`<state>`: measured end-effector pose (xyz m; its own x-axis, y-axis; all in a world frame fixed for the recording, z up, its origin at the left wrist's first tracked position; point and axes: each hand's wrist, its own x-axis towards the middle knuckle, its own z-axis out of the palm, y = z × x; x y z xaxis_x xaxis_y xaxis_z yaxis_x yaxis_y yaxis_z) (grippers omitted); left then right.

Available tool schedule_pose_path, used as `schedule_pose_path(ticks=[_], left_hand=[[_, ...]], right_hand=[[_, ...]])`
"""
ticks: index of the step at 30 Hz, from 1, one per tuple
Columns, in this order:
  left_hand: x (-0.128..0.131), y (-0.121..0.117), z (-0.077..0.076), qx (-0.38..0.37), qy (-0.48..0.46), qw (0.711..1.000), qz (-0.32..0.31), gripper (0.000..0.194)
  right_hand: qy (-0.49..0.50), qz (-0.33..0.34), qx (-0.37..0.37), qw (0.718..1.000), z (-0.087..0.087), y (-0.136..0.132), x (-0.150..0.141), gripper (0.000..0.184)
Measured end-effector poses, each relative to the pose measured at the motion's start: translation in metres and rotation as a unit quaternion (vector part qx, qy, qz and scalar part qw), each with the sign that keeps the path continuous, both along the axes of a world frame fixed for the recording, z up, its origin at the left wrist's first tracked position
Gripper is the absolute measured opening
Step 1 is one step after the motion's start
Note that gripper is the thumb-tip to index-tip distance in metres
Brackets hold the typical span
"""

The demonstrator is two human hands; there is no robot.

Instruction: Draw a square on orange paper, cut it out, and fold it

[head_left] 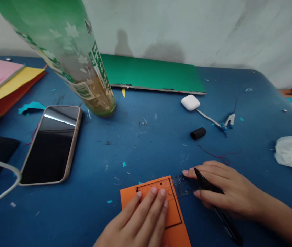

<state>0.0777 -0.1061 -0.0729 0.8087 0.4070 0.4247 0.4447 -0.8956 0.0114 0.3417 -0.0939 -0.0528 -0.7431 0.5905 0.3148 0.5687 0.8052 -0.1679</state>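
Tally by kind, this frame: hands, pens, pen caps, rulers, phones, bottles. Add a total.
Hands: 2 (left hand, right hand)
Pens: 1 (black pen)
Pen caps: 1 (black cap)
Rulers: 1 (clear ruler)
Phones: 1 (phone)
Bottles: 1 (green-labelled bottle)
Total: 7

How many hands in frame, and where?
2. Left hand lies flat across the orange card and clear ruler; right hand holds the black pen beside the card, fingers at the ruler's end.
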Motion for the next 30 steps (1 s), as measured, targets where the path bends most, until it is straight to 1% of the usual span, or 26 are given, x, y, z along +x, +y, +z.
schedule_pose_path(ticks=[2, 5, 7, 10, 13, 15, 17, 20, 22, 24, 28, 30], left_hand=[[0.000, -0.001, 0.000, -0.008, 0.007, 1.000, 0.001, 0.037], [0.001, -0.002, 0.001, -0.038, 0.022, 0.999, 0.011, 0.036], [0.001, -0.002, 0.002, -0.039, 0.013, 0.999, 0.014, 0.035], [0.001, -0.002, 0.002, -0.040, 0.007, 0.999, 0.016, 0.035], [0.001, -0.003, 0.003, -0.040, 0.003, 0.999, 0.015, 0.036], [0.001, -0.003, 0.004, -0.034, 0.000, 0.999, 0.018, 0.035], [0.001, -0.004, 0.004, -0.029, -0.004, 0.999, 0.022, 0.035], [0.001, -0.004, 0.002, -0.016, -0.016, 0.999, 0.022, 0.035], [0.001, -0.004, 0.001, -0.015, -0.016, 0.999, 0.024, 0.035], [0.000, -0.005, 0.001, -0.018, -0.010, 0.999, 0.025, 0.035], [-0.002, -0.007, 0.000, -0.016, 0.000, 1.000, 0.020, 0.034], [-0.002, -0.008, 0.000, -0.015, 0.012, 1.000, 0.020, 0.034]], right_hand=[[-0.004, 0.003, 0.000, 1.000, 0.000, 0.001, 0.000, 0.013], [-0.009, 0.003, 0.002, 1.000, -0.002, 0.001, 0.002, 0.012], [-0.003, 0.004, -0.009, 1.000, -0.001, 0.000, 0.004, 0.012], [0.051, 0.003, -0.057, 0.997, 0.004, 0.001, 0.004, 0.010], [0.136, 0.006, -0.130, 0.982, 0.016, 0.010, -0.010, 0.018], [0.191, 0.019, -0.211, 0.958, 0.023, 0.022, -0.027, 0.022], [0.216, 0.029, -0.317, 0.923, 0.026, 0.036, -0.047, 0.018], [0.232, 0.023, -0.442, 0.866, 0.024, 0.054, -0.074, 0.017], [0.233, 0.002, -0.494, 0.838, 0.020, 0.061, -0.084, 0.019], [0.234, -0.008, -0.511, 0.827, 0.018, 0.063, -0.090, 0.019], [0.228, 0.013, -0.493, 0.840, 0.018, 0.061, -0.092, 0.016], [0.226, 0.012, -0.486, 0.844, 0.018, 0.060, -0.092, 0.016]])
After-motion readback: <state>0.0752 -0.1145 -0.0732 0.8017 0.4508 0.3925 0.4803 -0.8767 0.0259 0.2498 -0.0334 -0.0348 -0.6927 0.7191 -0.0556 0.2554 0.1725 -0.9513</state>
